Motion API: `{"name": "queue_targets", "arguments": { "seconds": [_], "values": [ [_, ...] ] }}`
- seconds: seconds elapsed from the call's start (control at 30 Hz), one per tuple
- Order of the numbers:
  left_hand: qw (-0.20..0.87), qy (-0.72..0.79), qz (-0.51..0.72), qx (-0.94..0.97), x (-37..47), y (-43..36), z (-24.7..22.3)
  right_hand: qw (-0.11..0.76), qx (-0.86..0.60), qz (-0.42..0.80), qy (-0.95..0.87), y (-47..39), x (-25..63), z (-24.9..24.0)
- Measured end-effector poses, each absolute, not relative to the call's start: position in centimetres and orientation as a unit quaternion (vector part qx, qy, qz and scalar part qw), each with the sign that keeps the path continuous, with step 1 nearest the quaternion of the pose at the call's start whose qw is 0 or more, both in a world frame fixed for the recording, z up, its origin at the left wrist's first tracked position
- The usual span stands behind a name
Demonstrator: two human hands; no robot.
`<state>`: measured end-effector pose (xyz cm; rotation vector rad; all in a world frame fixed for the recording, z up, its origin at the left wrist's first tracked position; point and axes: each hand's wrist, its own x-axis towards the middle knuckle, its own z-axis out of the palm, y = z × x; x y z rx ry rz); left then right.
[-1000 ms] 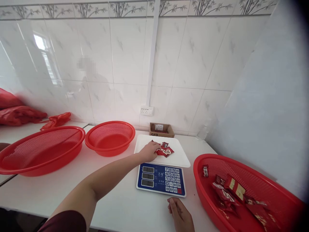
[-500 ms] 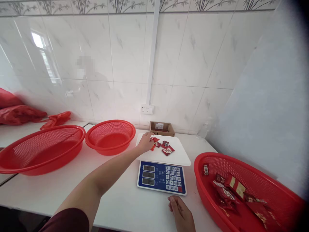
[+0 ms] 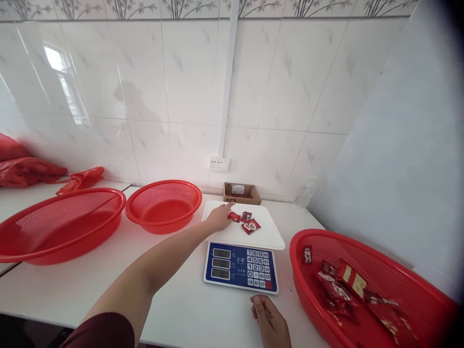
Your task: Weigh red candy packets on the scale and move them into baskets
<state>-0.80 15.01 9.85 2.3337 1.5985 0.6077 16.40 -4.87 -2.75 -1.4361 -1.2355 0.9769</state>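
On the white weighing pan (image 3: 266, 234) of a digital scale, my left hand (image 3: 218, 218) is closed at a small red packet (image 3: 234, 216), with one finger stretched out past it. The fingers hide part of that packet. Just to the right lie a dark red packet (image 3: 247, 216) and a larger red packet (image 3: 251, 225) with a pale label. My right hand (image 3: 268, 319) rests on the table in front of the scale's blue keypad panel (image 3: 241, 267), fingers curled in, and nothing shows in them.
A red basket (image 3: 300, 285) at the right holds several red packets. Two more red baskets, a round one (image 3: 163, 220) and a larger one (image 3: 112, 220), stand at the left. Behind the pan is a small cardboard box (image 3: 235, 199); red plastic bags (image 3: 32, 171) lie far left.
My left hand has shifted slightly on the pan, and a red-orange piece below its fingers is no longer visible. My right hand stays curled in much the same place.
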Motion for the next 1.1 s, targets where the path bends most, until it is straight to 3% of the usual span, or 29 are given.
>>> {"name": "queue_targets", "arguments": {
  "seconds": [0.3, 0.7, 0.87, 1.1],
  "values": [
    [0.091, 0.615, 0.311, 0.719, -5.8, 15.8, 11.8, 0.489, -0.591, 0.399, -0.502, -5.0, 16.4, -2.5],
    [0.014, 0.743, 0.277, 0.610, -15.6, 16.1, 13.2, 0.489, -0.583, 0.420, -0.494, -4.9, 16.7, -2.9],
    [0.001, 0.718, 0.235, 0.655, -13.3, 15.9, 12.6, 0.482, -0.592, 0.415, -0.495, -4.8, 16.7, -2.9],
    [0.064, 0.509, 0.133, 0.848, -3.2, 15.0, 10.2, 0.475, -0.596, 0.409, -0.501, -4.7, 16.6, -3.1]
  ]
}}
